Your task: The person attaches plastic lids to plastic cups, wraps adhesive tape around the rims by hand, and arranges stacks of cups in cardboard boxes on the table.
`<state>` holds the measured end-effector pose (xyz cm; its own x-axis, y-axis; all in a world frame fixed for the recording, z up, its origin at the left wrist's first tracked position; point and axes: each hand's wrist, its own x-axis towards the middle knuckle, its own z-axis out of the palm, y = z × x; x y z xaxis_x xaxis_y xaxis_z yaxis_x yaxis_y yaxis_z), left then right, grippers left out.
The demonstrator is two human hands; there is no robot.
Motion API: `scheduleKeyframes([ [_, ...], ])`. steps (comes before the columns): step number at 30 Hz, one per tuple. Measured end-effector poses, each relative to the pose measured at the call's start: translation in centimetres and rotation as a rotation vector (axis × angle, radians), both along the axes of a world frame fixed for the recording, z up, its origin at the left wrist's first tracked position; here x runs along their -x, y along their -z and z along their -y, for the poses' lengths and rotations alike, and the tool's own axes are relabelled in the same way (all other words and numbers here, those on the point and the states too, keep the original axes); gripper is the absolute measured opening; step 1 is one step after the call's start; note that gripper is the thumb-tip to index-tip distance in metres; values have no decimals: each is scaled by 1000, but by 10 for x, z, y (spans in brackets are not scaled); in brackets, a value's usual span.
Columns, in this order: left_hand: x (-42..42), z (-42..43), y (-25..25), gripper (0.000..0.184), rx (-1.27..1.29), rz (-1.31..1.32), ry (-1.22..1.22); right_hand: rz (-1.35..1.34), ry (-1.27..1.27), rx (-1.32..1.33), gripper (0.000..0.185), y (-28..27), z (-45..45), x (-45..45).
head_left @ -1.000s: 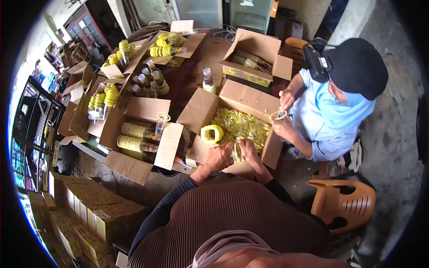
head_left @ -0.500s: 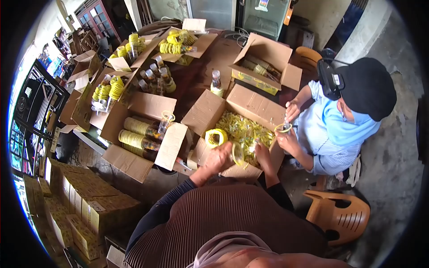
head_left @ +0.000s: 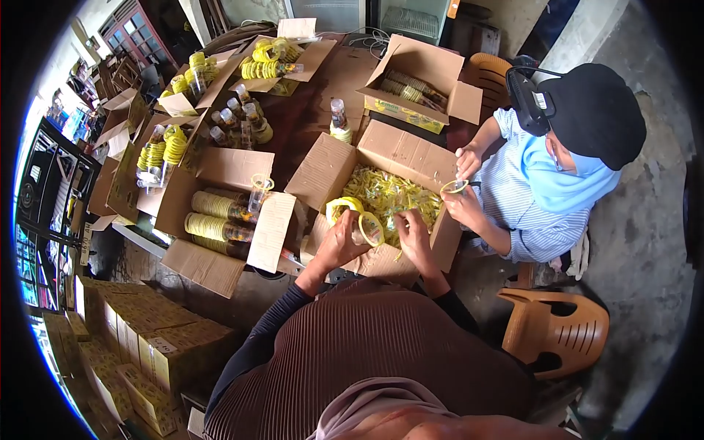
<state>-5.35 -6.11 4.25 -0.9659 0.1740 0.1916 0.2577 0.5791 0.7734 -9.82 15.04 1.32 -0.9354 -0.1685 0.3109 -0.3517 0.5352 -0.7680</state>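
Observation:
My left hand is closed around a clear plastic cup with a yellow rim, its mouth tilted to the right. Just beyond that hand, a stack of yellow-rimmed cups lies at the near left of an open cardboard box. Small yellow and clear wrapped pieces fill the box. Over its near right part, my right hand has its fingers pinched together. Something small and pale shows at the fingertips, too blurred to name.
At the right, a person holds another yellow-rimmed cup. Left of my box stands a carton of stacked cups. Filled cups and more cartons occupy the table. An orange plastic chair is at my right.
The cup in my left hand has turned so its mouth faces more toward me. My right hand has risen slightly out of the pieces. The whole view has shifted a little.

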Motion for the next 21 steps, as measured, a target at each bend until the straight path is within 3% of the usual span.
scheduleKeyframes([
  [2,2,-4,1,83,22,-32,21,69,-87,43,18,-41,14,-12],
  [6,3,-10,9,77,180,-227,81,-139,-246,-274,24,-60,19,-9],
  [8,1,-13,-3,82,217,-23,112,-187,-291,-363,28,-61,21,-6],
  [13,4,-3,-7,97,290,41,194,-253,-400,-510,23,-59,24,-3],
  [16,12,6,-15,99,94,59,413,-300,-490,-544,20,-62,23,-4],
  [18,12,11,-15,99,30,250,521,-300,-552,-543,19,-57,24,-6],
  [19,12,11,7,87,-17,339,473,-312,-549,-539,19,-59,25,-6],
  [20,12,14,27,87,-17,341,475,-310,-547,-538,19,-58,25,-5],
  [21,11,11,20,79,-104,349,485,-294,-551,-510,18,-57,24,-3],
])
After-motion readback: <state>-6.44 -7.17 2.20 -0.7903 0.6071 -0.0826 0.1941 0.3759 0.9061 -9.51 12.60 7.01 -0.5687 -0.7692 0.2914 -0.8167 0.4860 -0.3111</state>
